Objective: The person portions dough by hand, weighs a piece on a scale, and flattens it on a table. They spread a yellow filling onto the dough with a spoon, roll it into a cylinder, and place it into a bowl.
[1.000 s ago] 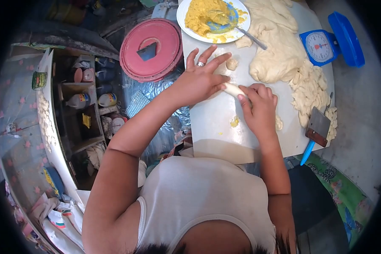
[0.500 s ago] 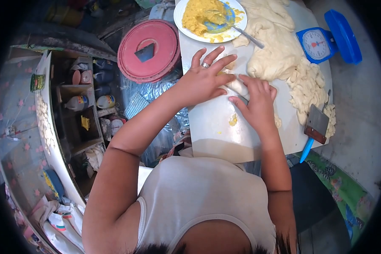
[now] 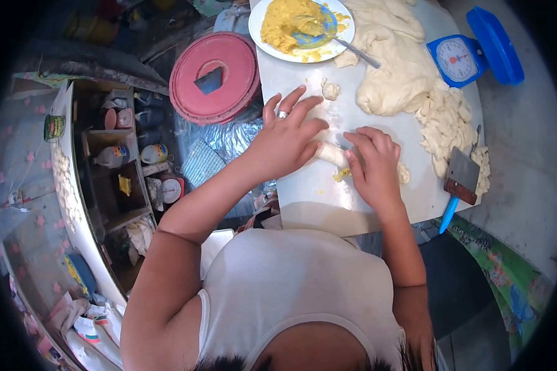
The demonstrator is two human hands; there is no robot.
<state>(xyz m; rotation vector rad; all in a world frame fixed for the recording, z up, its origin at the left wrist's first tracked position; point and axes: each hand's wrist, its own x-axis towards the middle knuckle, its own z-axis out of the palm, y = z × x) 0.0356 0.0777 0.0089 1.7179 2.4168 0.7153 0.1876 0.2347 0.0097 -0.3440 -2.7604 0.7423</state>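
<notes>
A short roll of pale dough (image 3: 332, 154) lies on the white tabletop (image 3: 315, 195) between my two hands. My left hand (image 3: 289, 137), with a ring on one finger, has its fingers spread and its thumb side at the roll's left end. At the right end is my right hand (image 3: 372, 162), its thumb beside the dough and its fingers apart. Yellow filling smears (image 3: 341, 174) show just below the roll. A small dough scrap (image 3: 330, 90) sits above it. Farther back, a white plate (image 3: 258, 38) bears yellow filling (image 3: 284, 23) and a spoon (image 3: 360, 53).
A large dough mass (image 3: 396, 74) lies at the back right, with smaller dough pieces (image 3: 442, 120) beside it. A blue scale (image 3: 457, 60) stands behind, and a scraper with a blue handle (image 3: 450, 213) rests at the right edge. A red lid (image 3: 215, 77) is left of the table.
Both hands have moved nearer to me on the table along with the dough roll, and more of the roll shows between them. The small dough scrap behind is now uncovered.
</notes>
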